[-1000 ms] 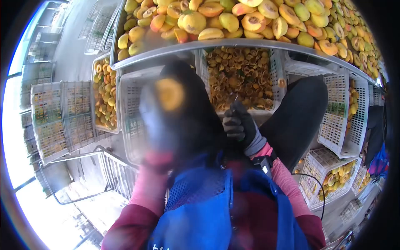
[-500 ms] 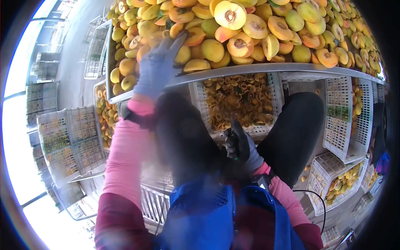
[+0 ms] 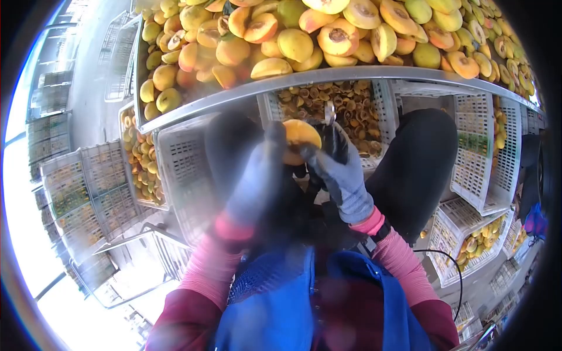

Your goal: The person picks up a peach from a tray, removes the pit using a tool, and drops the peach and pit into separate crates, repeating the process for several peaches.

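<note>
My left hand point(image 3: 260, 169), in a grey-blue glove with dark fingers, is closed on a halved yellow peach point(image 3: 301, 139) above my lap. Close beside it, my right hand point(image 3: 341, 169) is wrapped round a small metal tool point(image 3: 329, 112) whose tip points up. The thumb of my right hand touches the peach half. Beyond my hands, a crate of brown pit pieces point(image 3: 357, 111) stands between my knees, below the table edge.
A metal-edged table point(image 3: 374, 72) heaped with halved peaches lies ahead. White crates stand at the right point(image 3: 471, 153) and beside my left knee point(image 3: 190, 169). A crate of peaches point(image 3: 140, 169) is farther left, near stacked crates point(image 3: 88, 187) and a metal frame point(image 3: 164, 248).
My left hand has come back from the peach heap to my lap, now with a peach half. My right hand has risen slightly to meet it, tool still in its grasp.
</note>
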Available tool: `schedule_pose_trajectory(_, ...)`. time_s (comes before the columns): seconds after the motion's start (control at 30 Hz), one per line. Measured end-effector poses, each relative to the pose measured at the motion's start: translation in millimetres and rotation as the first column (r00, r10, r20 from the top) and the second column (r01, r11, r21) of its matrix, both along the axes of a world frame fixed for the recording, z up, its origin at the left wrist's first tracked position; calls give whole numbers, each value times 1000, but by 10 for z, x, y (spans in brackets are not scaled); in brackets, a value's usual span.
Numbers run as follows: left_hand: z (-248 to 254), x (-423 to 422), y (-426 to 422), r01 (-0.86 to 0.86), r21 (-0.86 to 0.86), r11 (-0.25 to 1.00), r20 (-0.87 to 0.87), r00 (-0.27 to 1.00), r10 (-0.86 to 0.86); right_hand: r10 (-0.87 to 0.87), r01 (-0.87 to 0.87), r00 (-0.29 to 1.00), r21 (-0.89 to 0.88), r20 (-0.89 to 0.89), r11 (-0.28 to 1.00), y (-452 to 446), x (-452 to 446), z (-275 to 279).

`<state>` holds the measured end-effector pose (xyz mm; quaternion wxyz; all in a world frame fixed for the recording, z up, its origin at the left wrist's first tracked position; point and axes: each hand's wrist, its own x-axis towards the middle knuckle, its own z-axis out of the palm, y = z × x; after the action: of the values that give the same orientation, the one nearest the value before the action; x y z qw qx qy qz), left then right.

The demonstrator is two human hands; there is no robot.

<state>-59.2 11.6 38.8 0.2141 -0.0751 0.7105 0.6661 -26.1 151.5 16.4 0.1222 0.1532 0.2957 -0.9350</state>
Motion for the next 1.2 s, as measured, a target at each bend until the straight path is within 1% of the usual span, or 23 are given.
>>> schedule_pose_trajectory(0.07,-118,122,-128,166,-296,941,-178,958,-226,132,-136,987,40,86,990,145,10,-28)
schedule_pose_trajectory(0.1,-97,117,-158,192,-447,874,-263,905,-334,199,-207,972,54,126,977,172,-2,8)
schedule_pose_trajectory(0.17,-11,143,-69,35,-125,992,-211,976,-62,213,-219,974,62,81,974,168,-2,113)
schedule_pose_trajectory(0.2,45,136,-54,-34,74,997,-135,990,43,262,-265,964,108,41,958,202,-9,124)
schedule_pose_trajectory(0.3,320,136,-19,67,147,987,125,988,-85,205,-197,979,200,-21,960,148,20,21)
schedule_pose_trajectory(0.33,39,182,-101,86,-39,996,-90,992,-89,147,-145,989,220,5,965,130,36,2)
schedule_pose_trajectory(0.37,-241,229,-183,30,-250,968,-285,953,-103,89,-93,996,243,30,965,111,52,-17)
schedule_pose_trajectory(0.4,-246,250,-133,-80,-282,956,-275,961,0,26,-51,995,269,95,962,105,85,-10)
schedule_pose_trajectory(0.43,-218,273,-100,-113,-237,965,-262,964,48,-39,-10,987,297,158,955,97,123,-6)
schedule_pose_trajectory(0.47,-163,287,-54,-147,-191,971,-249,964,97,-87,73,996,297,35,952,64,180,-94)
schedule_pose_trajectory(0.5,-98,296,-4,-182,-145,972,-234,961,145,-74,79,997,327,-29,942,17,210,-76)
schedule_pose_trajectory(0.57,-89,323,53,-119,-136,984,-303,950,73,-36,90,989,386,-144,918,-102,293,-37)
schedule_pose_trajectory(0.6,-68,349,115,-177,-112,978,-299,944,137,35,66,983,519,-182,852,-61,271,-46)
schedule_pose_trajectory(0.7,-72,380,97,-165,-172,971,-289,951,110,195,-62,976,726,-100,685,6,247,21)
schedule_pose_trajectory(0.8,-235,429,68,-222,-245,944,-481,873,80,182,12,974,837,-133,546,-80,312,43)
schedule_pose_trajectory(0.9,-271,453,107,-301,-71,951,-495,838,228,173,198,933,851,-315,486,-98,370,77)
schedule_pose_trajectory(0.93,-288,453,108,-298,5,955,-325,902,284,303,397,852,904,-428,159,-98,428,132)
schedule_pose_trajectory(0.97,-290,462,102,-310,80,947,-141,937,318,335,334,849,907,-408,256,-82,457,142)
schedule_pose_trajectory(1.03,-285,438,153,-355,71,932,-347,867,357,101,121,964,748,-244,653,-139,486,165)
schedule_pose_trajectory(1.07,-398,441,95,-361,-26,932,-402,858,321,103,-28,993,741,-55,671,-53,502,242)
schedule_pose_trajectory(1.1,-366,393,82,-372,-122,920,-452,846,282,153,16,981,844,-115,536,-67,503,243)
schedule_pose_trajectory(1.17,-213,464,121,-366,80,927,-195,906,375,273,131,942,964,-193,230,-106,539,235)
schedule_pose_trajectory(1.2,-178,472,142,-378,93,921,-153,909,388,261,189,936,963,-236,192,-105,556,196)
